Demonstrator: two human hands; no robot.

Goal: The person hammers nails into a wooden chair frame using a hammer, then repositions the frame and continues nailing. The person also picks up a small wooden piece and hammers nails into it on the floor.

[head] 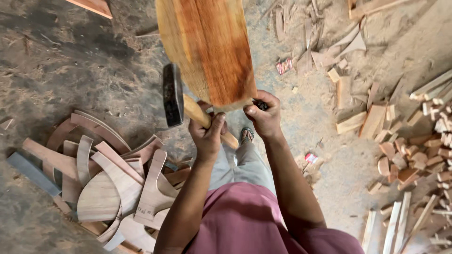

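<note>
Large reddish wooden block (207,47): held upright above the sawdust-covered floor (70,70), top cut off by the frame edge. Right hand (264,115): grip clamped on the block's lower right corner; a small dark item under the fingers cannot be identified. Left hand (207,134): grip closed round the wooden handle of a hammer (173,94), dark head up, just beside the block. Curved wooden offcuts (108,183) lie piled at left.

wooden block (207,47) cut off above, dark object (260,105) mostly hidden
</note>
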